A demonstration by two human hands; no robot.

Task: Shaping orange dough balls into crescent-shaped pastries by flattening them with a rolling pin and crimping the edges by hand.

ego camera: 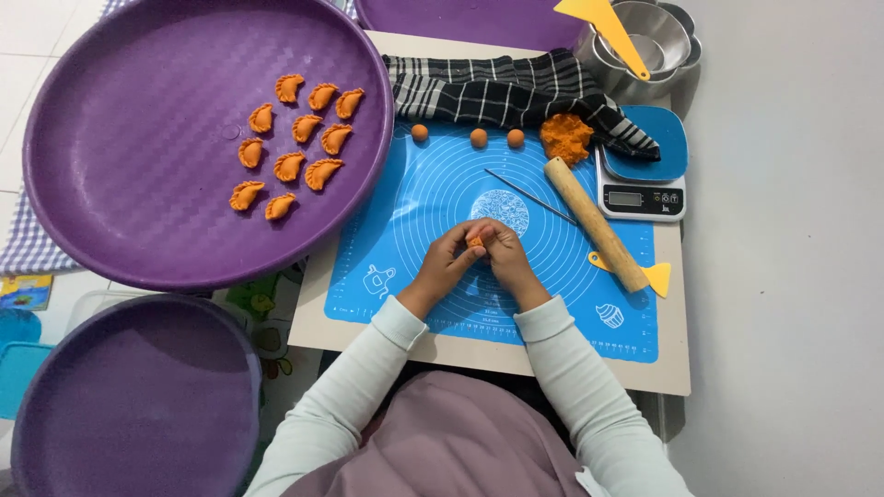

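Both hands meet over the middle of the blue mat (405,198), fingertips together. The left hand (446,260) and the right hand (505,255) pinch a small piece of orange dough (475,241) between their closed fingers; only a bit of it shows between the fingertips.

From the hands, at about 12 o'clock near the mat's far edge, three orange dough balls (478,137) lie in a row, well apart from one another. At 1 o'clock sits a rough lump of dough (565,138), touching the striped dark cloth (497,87) that runs along the top of the mat. A thin metal skewer (529,195) lies slanted between the hands and a wooden rolling pin (596,224), which lies at 2 to 3 o'clock over a yellow scraper (656,275). Just beyond the pin stands a kitchen scale (642,171) with a blue top. At 1 o'clock, farther off, nested metal bowls (656,37) hold another yellow scraper.

At 10 o'clock a large purple tray (138,184) holds eleven crimped orange pastries (295,138) in loose rows. A second purple tray (129,405) sits at 8 o'clock.
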